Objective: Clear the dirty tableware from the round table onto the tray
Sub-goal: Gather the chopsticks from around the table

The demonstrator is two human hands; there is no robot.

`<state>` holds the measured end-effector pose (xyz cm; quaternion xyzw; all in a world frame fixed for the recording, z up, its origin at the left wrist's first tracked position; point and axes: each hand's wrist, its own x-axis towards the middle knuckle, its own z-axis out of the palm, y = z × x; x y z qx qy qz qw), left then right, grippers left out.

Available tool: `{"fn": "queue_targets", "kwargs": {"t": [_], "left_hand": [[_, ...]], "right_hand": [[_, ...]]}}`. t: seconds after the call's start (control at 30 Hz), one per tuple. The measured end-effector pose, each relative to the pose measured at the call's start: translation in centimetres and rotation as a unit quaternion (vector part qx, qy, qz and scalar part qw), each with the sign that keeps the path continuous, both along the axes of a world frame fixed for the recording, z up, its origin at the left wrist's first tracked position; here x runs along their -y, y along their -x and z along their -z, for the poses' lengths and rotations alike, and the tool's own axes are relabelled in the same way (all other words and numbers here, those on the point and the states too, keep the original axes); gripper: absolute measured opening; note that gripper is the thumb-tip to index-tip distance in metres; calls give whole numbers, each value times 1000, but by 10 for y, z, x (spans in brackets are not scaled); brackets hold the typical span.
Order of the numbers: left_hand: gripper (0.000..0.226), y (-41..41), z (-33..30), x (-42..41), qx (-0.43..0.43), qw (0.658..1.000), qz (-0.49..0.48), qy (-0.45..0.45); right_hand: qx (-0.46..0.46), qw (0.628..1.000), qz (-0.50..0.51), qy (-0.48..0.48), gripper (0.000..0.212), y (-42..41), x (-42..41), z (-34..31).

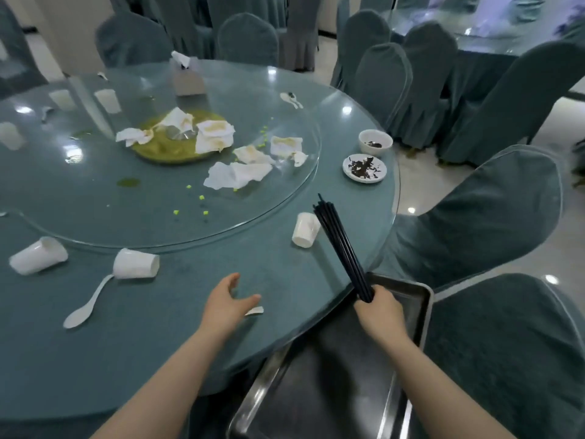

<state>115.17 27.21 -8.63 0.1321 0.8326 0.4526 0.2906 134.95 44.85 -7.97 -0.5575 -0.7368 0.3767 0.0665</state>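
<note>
Head view: right hand (381,307) is carrying a chopstick bundle (340,245) over the tray (424,315).

Its grip is wrapping the bundle's lower end; the left hand (226,304) is hovering wide open above the surface (158,327), near a spoon (84,307). Cups (136,263), a bowl (375,141) and a saucer (364,168) are waiting. Loosely fanned sticks risk slipping out and scattering.

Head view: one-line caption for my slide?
Right hand grips black chopsticks above the tray; left hand open over the table.
</note>
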Motion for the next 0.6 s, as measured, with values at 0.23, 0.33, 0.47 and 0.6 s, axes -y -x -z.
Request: {"fn": "queue_targets", "kwargs": {"t": [0.23,0.33,0.47,0.6], "left_hand": [[112,30,41,-62,-136,927,175,302],[96,25,50,-66,-234,886,183,356],[95,26,56,-67,-311,832,202,412],[97,31,58,-68,-319,822,209,422]], "right_hand": [[35,999,20,24,17,32,-84,32],[60,998,-3,13,23,52,-117,38],[80,997,-4,-23,24,89,-160,42],[118,990,-7,-75,30,119,-186,52]]}}
